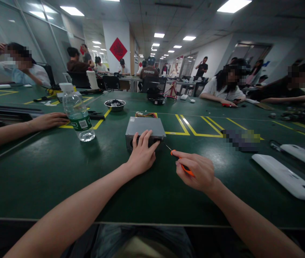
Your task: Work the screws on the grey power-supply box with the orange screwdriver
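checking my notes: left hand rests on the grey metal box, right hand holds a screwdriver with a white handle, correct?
Not quite: the head view shows the screwdriver's handle is orange and black, not white. The rest stands.

we take this for a workshop set up in an open-plan office: other people (212,88) sit along the far edge of our long green table (115,200), which is marked out with yellow lines (178,133), and more tables (132,78) stand behind them. dark parts and cables (300,116) lie heaped near its right edge, while ceiling light panels (159,35), glass partitions (15,28) and a white pillar (109,32) bearing a red diamond-shaped sign (118,49) give the room its office look.
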`<state>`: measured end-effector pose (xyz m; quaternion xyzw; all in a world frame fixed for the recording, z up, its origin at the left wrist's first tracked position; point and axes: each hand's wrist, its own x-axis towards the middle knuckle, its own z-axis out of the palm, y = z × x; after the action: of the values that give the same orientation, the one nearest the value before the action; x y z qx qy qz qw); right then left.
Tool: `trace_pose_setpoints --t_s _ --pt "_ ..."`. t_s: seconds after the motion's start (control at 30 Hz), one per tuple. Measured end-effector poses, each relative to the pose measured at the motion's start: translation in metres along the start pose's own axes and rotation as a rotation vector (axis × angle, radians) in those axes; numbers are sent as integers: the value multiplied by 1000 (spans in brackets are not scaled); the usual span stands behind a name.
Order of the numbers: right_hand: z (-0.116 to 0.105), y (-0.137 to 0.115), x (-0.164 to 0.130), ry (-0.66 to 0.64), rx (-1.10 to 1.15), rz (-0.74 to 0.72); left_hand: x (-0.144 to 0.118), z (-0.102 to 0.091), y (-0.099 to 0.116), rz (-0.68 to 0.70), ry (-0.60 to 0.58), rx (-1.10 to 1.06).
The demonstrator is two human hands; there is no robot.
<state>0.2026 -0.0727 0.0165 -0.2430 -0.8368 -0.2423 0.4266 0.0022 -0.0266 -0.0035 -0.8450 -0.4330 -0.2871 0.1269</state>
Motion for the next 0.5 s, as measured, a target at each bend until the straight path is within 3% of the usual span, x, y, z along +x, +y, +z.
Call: trace_pose_setpoints --t_s 0.3,0.5 --pt "1 0 0 -5 -35 15 -1 -1 0 -14 -12 -36" --pt "2 -24 8 -175 -160 -15 -1 1 0 -17 0 -30"
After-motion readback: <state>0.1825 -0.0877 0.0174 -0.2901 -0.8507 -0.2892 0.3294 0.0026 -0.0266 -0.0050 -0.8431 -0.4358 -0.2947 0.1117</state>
